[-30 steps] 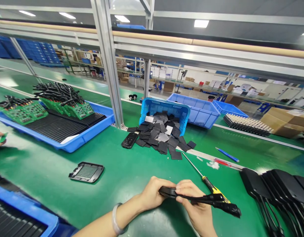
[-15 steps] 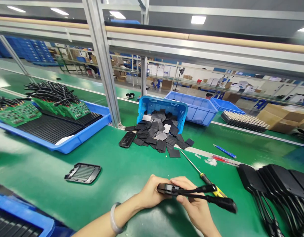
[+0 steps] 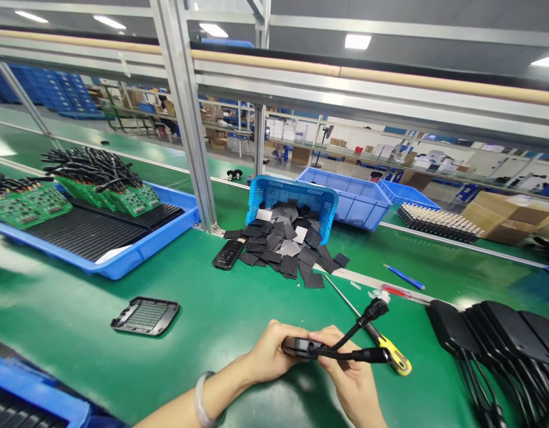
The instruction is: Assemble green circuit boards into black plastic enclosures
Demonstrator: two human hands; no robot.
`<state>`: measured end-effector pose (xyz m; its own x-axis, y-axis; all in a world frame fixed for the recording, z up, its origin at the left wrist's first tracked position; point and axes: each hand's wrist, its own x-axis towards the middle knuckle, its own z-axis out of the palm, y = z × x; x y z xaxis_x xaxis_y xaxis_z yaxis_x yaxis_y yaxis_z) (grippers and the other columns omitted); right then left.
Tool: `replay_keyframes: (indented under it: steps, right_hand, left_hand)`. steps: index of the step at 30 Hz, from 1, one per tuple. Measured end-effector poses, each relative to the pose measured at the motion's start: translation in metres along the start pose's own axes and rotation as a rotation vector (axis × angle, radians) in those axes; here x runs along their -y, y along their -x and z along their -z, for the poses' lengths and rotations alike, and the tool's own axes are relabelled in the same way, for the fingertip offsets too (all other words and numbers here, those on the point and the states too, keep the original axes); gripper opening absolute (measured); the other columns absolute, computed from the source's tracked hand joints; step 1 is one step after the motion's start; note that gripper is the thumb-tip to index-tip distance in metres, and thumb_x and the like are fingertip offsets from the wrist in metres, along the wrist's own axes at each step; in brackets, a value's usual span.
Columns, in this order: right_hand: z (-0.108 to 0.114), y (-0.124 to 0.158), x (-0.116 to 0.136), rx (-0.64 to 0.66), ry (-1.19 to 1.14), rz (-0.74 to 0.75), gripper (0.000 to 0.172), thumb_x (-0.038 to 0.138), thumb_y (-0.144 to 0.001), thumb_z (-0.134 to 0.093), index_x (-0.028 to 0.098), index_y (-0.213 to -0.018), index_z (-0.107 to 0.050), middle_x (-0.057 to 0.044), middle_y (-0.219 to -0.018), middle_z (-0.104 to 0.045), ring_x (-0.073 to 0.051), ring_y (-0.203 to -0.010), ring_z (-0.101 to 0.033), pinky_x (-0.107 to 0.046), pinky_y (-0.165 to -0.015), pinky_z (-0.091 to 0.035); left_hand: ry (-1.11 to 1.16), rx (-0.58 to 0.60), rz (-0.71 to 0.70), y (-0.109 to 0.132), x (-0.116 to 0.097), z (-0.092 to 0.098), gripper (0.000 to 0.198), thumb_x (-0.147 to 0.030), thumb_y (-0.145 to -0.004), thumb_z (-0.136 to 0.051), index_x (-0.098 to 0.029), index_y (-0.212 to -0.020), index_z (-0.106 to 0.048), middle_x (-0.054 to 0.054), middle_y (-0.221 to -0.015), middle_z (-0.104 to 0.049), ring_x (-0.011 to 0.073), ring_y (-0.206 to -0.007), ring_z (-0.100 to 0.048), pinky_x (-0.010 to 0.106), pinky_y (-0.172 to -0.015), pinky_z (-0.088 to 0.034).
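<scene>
Where both hands (image 3: 274,353) (image 3: 352,377) meet, they hold a black case (image 3: 296,346) between them.

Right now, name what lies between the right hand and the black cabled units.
In the head view, the yellow-handled screwdriver, partly behind held cable ends.

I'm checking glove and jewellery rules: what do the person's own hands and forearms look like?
The left hand and right hand are both ungloved. The left forearm shows no sleeve; a smooth, pale grey bangle circles it near the wrist.

The screwdriver (image 3: 394,355) obstructs front-right; room lies front-left.
</scene>
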<state>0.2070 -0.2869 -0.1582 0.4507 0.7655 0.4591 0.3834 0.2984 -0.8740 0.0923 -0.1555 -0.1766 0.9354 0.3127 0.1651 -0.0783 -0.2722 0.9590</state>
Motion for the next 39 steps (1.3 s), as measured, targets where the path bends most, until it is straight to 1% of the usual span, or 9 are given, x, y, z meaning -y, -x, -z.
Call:
replay_keyframes:
  steps: [3,7,12,15,18,21,27,32,39]
  right_hand:
    - [-0.001,-0.001,-0.003,-0.038,-0.014,0.037,0.022,0.037,-0.082,-0.068,0.032,-0.104,-0.072,-0.006,-0.096,-0.068,-0.021,-0.091,-0.063,-0.032,-0.076,-0.056]
    - [-0.006,0.0,-0.004,-0.094,-0.031,0.137,0.007,0.031,-0.084,-0.067,0.03,-0.087,-0.073,-0.003,-0.08,-0.064,-0.017,-0.08,-0.059,-0.027,-0.07,-0.052]
    - [-0.01,0.003,-0.005,-0.222,0.013,0.155,0.004,0.028,-0.084,-0.067,0.025,-0.081,-0.069,-0.002,-0.073,-0.061,-0.017,-0.074,-0.057,-0.025,-0.064,-0.05]
    - [-0.007,0.001,-0.006,-0.155,0.085,0.172,0.007,0.031,-0.083,-0.067,0.027,-0.088,-0.07,-0.003,-0.078,-0.064,-0.019,-0.078,-0.06,-0.028,-0.066,-0.052]
    - [-0.004,0.0,-0.007,-0.027,0.187,0.219,0.024,0.039,-0.086,-0.063,0.028,-0.107,-0.068,-0.005,-0.089,-0.068,-0.022,-0.086,-0.061,-0.033,-0.073,-0.053]
    - [-0.005,0.003,-0.009,0.062,0.213,0.29,0.029,0.033,-0.092,-0.053,0.03,-0.119,-0.062,-0.006,-0.093,-0.068,-0.021,-0.086,-0.061,-0.034,-0.073,-0.053]
    - [-0.009,0.007,-0.009,0.0,0.256,0.328,0.028,0.024,-0.093,-0.05,0.03,-0.118,-0.061,-0.005,-0.093,-0.07,-0.021,-0.081,-0.065,-0.036,-0.073,-0.051]
    - [-0.005,0.001,-0.001,-0.15,0.213,0.256,0.021,0.04,-0.084,-0.065,0.027,-0.101,-0.065,-0.003,-0.084,-0.065,-0.018,-0.078,-0.061,-0.029,-0.069,-0.051]
    - [0.004,0.001,0.004,-0.07,0.207,0.313,0.02,0.019,-0.089,-0.059,0.027,-0.106,-0.064,-0.004,-0.088,-0.064,-0.019,-0.082,-0.061,-0.033,-0.071,-0.051]
  left_hand:
    - [-0.038,-0.006,-0.006,-0.001,0.003,0.003,0.025,-0.024,-0.08,-0.06,-0.013,-0.097,-0.075,0.003,-0.079,-0.073,0.0189,-0.074,-0.065,0.022,-0.065,-0.048]
    - [-0.06,0.011,-0.041,-0.001,0.005,0.001,0.029,-0.009,-0.074,-0.055,-0.013,-0.094,-0.076,0.002,-0.079,-0.072,0.0142,-0.069,-0.062,0.019,-0.062,-0.042]
    - [-0.084,-0.042,-0.011,0.0,0.01,-0.009,0.022,-0.018,-0.078,-0.06,-0.013,-0.093,-0.075,0.0,-0.073,-0.069,0.0117,-0.064,-0.058,0.018,-0.058,-0.037]
    - [-0.085,-0.022,-0.038,0.0,0.012,-0.006,0.022,-0.02,-0.08,-0.058,-0.012,-0.093,-0.075,0.001,-0.074,-0.069,0.012,-0.065,-0.059,0.018,-0.059,-0.038]
    - [-0.08,-0.027,-0.118,0.0,0.009,0.001,0.028,-0.013,-0.081,-0.05,-0.014,-0.095,-0.074,0.003,-0.081,-0.072,0.0138,-0.07,-0.062,0.02,-0.063,-0.043]
    - [-0.086,-0.06,-0.172,0.0,0.004,0.004,0.026,-0.013,-0.081,-0.051,-0.015,-0.093,-0.073,0.005,-0.084,-0.072,0.0154,-0.074,-0.064,0.022,-0.066,-0.046]
    - [-0.057,-0.068,-0.18,0.0,0.002,-0.003,0.024,-0.016,-0.082,-0.051,-0.013,-0.091,-0.074,0.007,-0.084,-0.073,0.016,-0.074,-0.065,0.022,-0.065,-0.046]
    - [-0.024,-0.042,-0.072,-0.001,0.005,-0.005,0.022,-0.019,-0.081,-0.056,-0.012,-0.091,-0.075,0.003,-0.076,-0.071,0.014,-0.067,-0.062,0.02,-0.061,-0.043]
    - [0.101,-0.013,0.024,-0.002,-0.005,-0.004,0.024,-0.029,-0.079,-0.067,-0.01,-0.092,-0.075,0.005,-0.078,-0.072,0.0143,-0.067,-0.061,0.02,-0.061,-0.044]
